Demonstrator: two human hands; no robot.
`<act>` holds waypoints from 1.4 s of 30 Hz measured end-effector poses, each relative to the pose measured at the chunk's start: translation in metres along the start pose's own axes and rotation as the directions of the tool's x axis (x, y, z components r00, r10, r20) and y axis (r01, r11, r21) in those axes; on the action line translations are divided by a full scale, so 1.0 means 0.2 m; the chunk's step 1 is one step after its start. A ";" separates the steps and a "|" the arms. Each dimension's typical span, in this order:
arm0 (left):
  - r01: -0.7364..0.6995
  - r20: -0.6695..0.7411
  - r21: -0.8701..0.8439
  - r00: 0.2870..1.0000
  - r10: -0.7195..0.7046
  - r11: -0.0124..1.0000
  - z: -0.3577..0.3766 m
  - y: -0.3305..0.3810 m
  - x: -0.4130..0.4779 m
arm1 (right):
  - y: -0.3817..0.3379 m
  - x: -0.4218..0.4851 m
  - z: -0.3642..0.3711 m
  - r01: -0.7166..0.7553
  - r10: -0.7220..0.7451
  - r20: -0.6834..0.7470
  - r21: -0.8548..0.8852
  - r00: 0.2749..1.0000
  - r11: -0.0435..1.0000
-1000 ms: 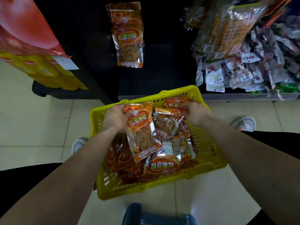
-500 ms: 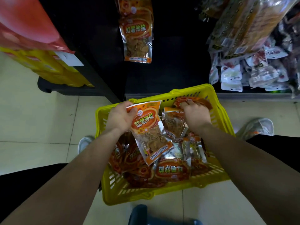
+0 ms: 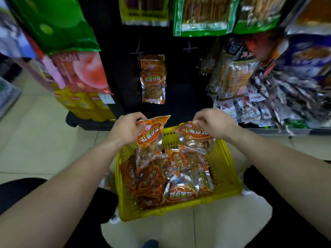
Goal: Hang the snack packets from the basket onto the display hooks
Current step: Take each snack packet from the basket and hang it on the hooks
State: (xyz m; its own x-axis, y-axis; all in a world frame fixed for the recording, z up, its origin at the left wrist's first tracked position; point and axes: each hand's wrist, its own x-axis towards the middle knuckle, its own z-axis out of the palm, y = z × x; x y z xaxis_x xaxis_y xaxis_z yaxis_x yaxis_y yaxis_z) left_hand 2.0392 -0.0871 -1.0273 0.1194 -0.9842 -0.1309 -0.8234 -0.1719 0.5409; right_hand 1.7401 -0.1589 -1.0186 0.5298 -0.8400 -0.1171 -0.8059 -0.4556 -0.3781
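A yellow plastic basket (image 3: 227,169) sits on the floor in front of me, filled with several orange snack packets (image 3: 180,193). My left hand (image 3: 126,127) grips one orange packet (image 3: 149,135) by its top edge, lifted above the basket's far rim. My right hand (image 3: 215,125) pinches the top of a second orange packet (image 3: 194,134), raised just over the basket. On the black display panel behind, a few matching packets (image 3: 153,79) hang from one hook. An empty hook (image 3: 190,48) sticks out to their right.
Green bags (image 3: 202,15) hang higher on the panel. Red and green bags (image 3: 78,68) and yellow packs (image 3: 84,104) fill the left rack. Small white and dark packets (image 3: 265,97) crowd the right rack. Pale tiled floor (image 3: 35,140) surrounds the basket; my dark-clad knees flank it.
Both hands have risen from inside the basket, each lifting an orange packet toward the display. The view has tilted up, showing more of the hooks and upper bags.
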 end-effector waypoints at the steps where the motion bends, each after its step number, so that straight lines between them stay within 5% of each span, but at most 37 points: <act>1: -0.027 0.006 0.005 1.000 0.027 1.000 -0.05 0.03 -0.02 | -0.03 -0.04 -0.06 0.032 -0.033 -0.024 -0.018 0.999 0.999; 9: -0.134 0.003 -0.201 0.991 0.137 0.970 -0.14 0.24 -0.12 | -0.17 -0.26 -0.18 0.109 -0.108 -0.081 0.005 0.991 0.994; 17: -0.161 0.022 -0.356 0.983 0.181 0.921 0.00 0.35 -0.08 | -0.16 -0.13 -0.09 0.117 -0.077 -0.376 0.084 0.923 0.990; 30: -0.147 0.094 -0.428 0.974 0.206 0.892 0.13 0.37 0.11 | -0.06 0.14 0.00 -0.043 0.087 -0.333 0.137 0.939 0.990; 33: -0.124 0.149 -0.314 0.973 0.178 0.941 0.15 0.36 0.12 | -0.06 0.17 0.02 -0.054 0.108 -0.309 0.177 0.945 0.983; 38: -0.142 0.029 -0.178 0.988 0.150 0.974 0.16 0.34 0.15 | -0.06 0.21 0.03 -0.081 0.145 -0.290 0.221 0.946 0.972; 42: -0.120 -0.004 -0.173 0.993 0.121 0.978 0.11 0.33 0.18 | -0.03 0.22 0.00 0.015 0.035 -0.193 0.251 0.981 0.968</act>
State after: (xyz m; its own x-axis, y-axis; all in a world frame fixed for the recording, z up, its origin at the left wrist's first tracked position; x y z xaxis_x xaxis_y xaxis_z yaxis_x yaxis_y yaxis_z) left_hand 1.9767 -0.1327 -1.0136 0.0210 -0.9979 -0.0613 -0.7235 -0.0575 0.6879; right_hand 1.7682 -0.1927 -1.0207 0.4406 -0.8963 0.0493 -0.7059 -0.3799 -0.5979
